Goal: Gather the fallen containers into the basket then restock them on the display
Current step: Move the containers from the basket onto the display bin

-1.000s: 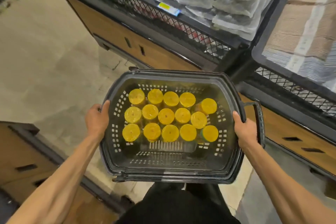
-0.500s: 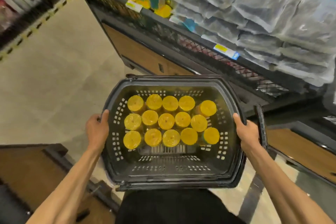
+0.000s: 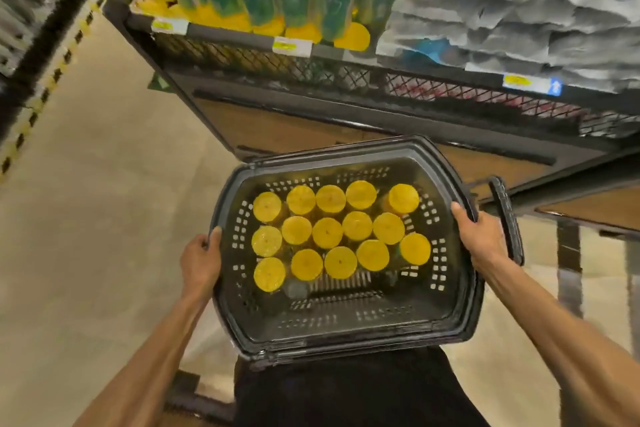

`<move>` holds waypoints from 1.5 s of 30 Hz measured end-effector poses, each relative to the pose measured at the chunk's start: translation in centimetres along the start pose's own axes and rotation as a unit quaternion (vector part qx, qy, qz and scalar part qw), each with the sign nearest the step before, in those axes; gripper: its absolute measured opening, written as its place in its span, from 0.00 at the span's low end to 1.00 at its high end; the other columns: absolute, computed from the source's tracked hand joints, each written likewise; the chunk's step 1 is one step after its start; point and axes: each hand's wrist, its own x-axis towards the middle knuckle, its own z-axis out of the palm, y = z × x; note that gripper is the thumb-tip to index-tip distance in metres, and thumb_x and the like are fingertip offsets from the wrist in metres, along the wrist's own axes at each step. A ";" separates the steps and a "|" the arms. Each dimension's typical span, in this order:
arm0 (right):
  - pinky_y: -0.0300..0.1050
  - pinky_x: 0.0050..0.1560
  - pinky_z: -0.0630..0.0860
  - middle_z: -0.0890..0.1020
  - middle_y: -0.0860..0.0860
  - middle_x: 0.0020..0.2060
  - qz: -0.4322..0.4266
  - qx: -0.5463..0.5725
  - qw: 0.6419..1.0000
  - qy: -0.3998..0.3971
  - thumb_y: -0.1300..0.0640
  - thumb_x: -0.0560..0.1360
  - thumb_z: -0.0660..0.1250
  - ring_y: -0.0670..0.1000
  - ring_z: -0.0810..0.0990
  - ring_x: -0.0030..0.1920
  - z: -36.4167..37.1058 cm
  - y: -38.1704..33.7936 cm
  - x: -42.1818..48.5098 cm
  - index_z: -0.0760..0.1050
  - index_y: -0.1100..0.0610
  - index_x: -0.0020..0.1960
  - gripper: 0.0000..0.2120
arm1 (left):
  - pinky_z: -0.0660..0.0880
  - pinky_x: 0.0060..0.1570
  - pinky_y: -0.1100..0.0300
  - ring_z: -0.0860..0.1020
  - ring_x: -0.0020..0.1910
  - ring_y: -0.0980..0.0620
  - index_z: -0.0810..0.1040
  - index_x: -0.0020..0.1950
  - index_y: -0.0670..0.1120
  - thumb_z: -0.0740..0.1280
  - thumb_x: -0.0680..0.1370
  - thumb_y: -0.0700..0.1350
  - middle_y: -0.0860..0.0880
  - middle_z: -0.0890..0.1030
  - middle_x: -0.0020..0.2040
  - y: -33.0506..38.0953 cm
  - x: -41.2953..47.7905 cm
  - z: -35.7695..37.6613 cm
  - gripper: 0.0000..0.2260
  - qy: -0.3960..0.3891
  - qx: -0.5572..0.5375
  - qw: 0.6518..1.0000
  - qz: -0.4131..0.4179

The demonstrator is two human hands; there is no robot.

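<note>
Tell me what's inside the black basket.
Fifteen yellow-lidded containers stand upright in three rows toward the far end of the basket; its slotted floor shows at the near end. The lids hide the containers' bodies and the floor beneath them.

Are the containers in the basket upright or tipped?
Upright: the containers show only their round yellow tops, packed in three rows inside the basket.

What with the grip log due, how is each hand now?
Left hand: grips the basket rim.
Right hand: grips the basket's opposite rim.
</note>
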 end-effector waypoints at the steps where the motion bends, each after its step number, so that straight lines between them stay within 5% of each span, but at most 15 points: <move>1: 0.59 0.48 0.78 0.83 0.58 0.40 0.003 0.000 1.000 0.015 0.40 0.78 0.64 0.59 0.82 0.43 1.8 0.0 -1.0 0.80 0.61 0.47 0.23 | 0.65 0.35 0.50 0.72 0.36 0.41 0.71 0.37 0.39 0.60 0.82 0.56 0.42 0.74 0.33 -0.5 2.2 -0.6 0.23 -0.004 0.003 1.000 0.004; 9: 0.55 0.41 0.76 0.83 0.60 0.40 0.057 -0.015 0.996 0.060 0.34 0.76 0.60 0.61 0.82 0.43 15.3 1.5 -3.7 0.79 0.63 0.46 0.30 | 0.66 0.41 0.49 0.73 0.41 0.42 0.71 0.42 0.38 0.56 0.84 0.54 0.39 0.75 0.40 -4.8 16.9 -1.3 0.21 -0.046 0.037 0.997 0.058; 13: 0.50 0.36 0.69 0.81 0.60 0.36 0.078 -0.011 0.996 0.053 0.41 0.79 0.61 0.61 0.80 0.39 21.3 1.7 -1.7 0.78 0.64 0.42 0.26 | 0.67 0.41 0.48 0.73 0.41 0.40 0.72 0.42 0.37 0.56 0.84 0.53 0.37 0.76 0.41 -7.0 22.7 0.7 0.21 -0.046 0.071 0.993 0.085; 20: 0.51 0.43 0.75 0.82 0.58 0.40 0.092 -0.002 0.994 0.060 0.40 0.78 0.63 0.60 0.80 0.43 32.3 5.3 4.4 0.78 0.63 0.47 0.24 | 0.68 0.44 0.47 0.77 0.48 0.32 0.76 0.45 0.35 0.56 0.84 0.54 0.30 0.79 0.47 -12.6 33.8 7.3 0.23 -0.068 0.129 0.984 0.103; 25: 0.49 0.39 0.72 0.82 0.58 0.38 0.084 -0.008 0.995 0.056 0.38 0.78 0.62 0.60 0.79 0.40 38.5 7.4 8.6 0.78 0.63 0.44 0.26 | 0.69 0.45 0.47 0.77 0.47 0.32 0.76 0.43 0.34 0.56 0.84 0.53 0.30 0.79 0.46 -15.3 39.2 11.9 0.24 -0.059 0.129 0.983 0.118; 45: 0.57 0.52 0.79 0.83 0.59 0.43 0.100 0.005 0.994 0.046 0.41 0.78 0.64 0.60 0.81 0.45 45.0 8.1 12.2 0.77 0.60 0.45 0.20 | 0.66 0.41 0.48 0.74 0.41 0.34 0.72 0.38 0.36 0.55 0.84 0.53 0.31 0.77 0.41 -18.9 44.5 15.3 0.24 -0.079 0.166 0.978 0.102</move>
